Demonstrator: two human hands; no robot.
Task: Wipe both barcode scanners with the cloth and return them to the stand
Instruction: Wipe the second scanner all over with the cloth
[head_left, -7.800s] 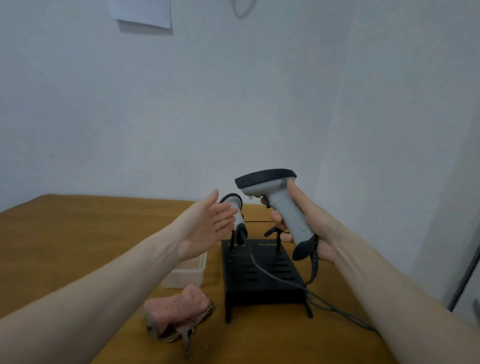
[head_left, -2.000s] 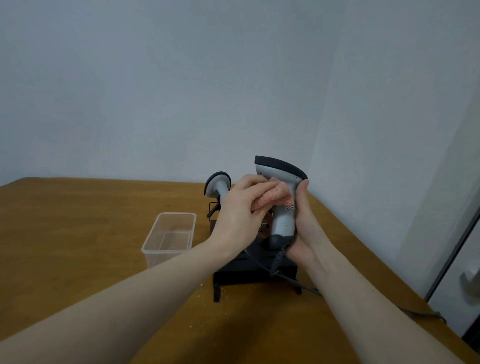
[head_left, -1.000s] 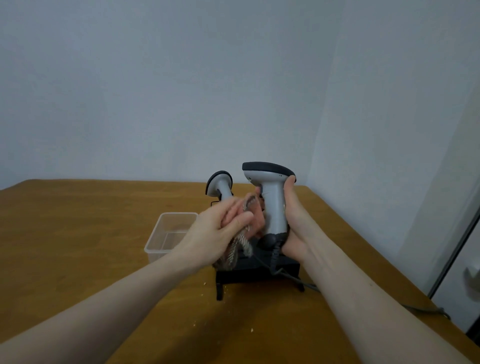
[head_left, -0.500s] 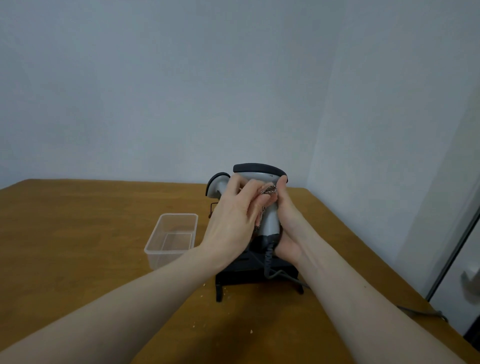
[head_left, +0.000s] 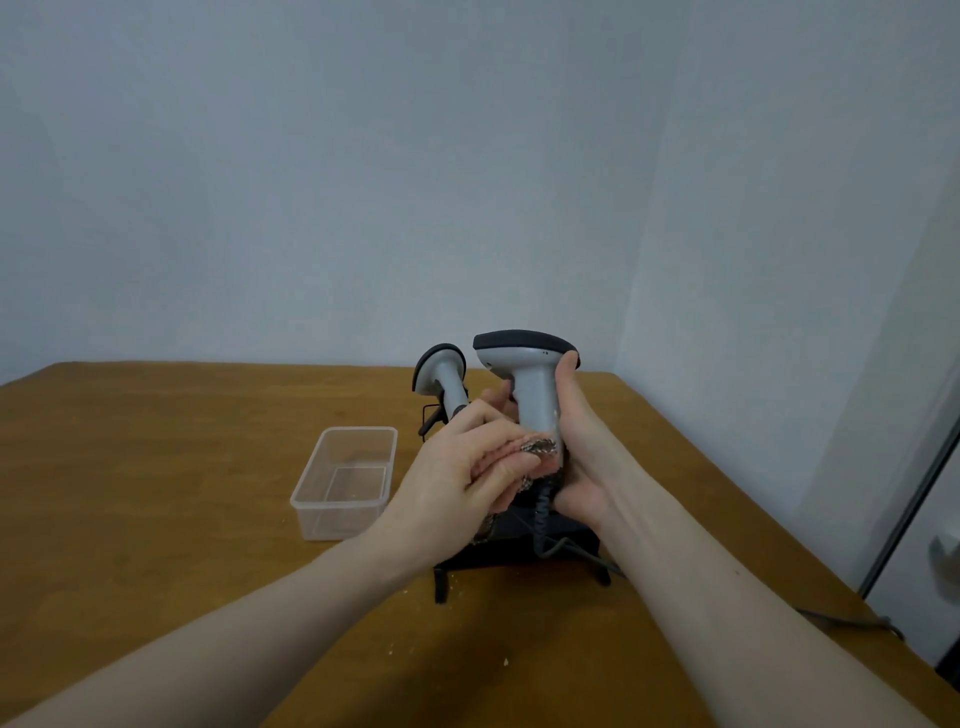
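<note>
My right hand (head_left: 582, 457) grips the handle of a grey barcode scanner (head_left: 530, 384) with a black top, held upright above the black stand (head_left: 519, 556). Its coiled cable (head_left: 540, 519) hangs down from the handle's base. My left hand (head_left: 462, 478) clasps the pink cloth (head_left: 537, 452) and presses it against the lower handle of that scanner. A second grey scanner (head_left: 441, 376) sits upright in the stand behind my left hand, its lower part hidden.
An empty clear plastic tub (head_left: 345, 480) sits on the wooden table (head_left: 156, 493) left of the stand. A white wall corner stands close behind. The table's right edge runs near my right arm, with a cable (head_left: 841, 621) trailing over it.
My left hand with the cloth has slid down from the scanner's head to the lower handle. The scanner's grey head is uncovered again; my right hand keeps its grip.
</note>
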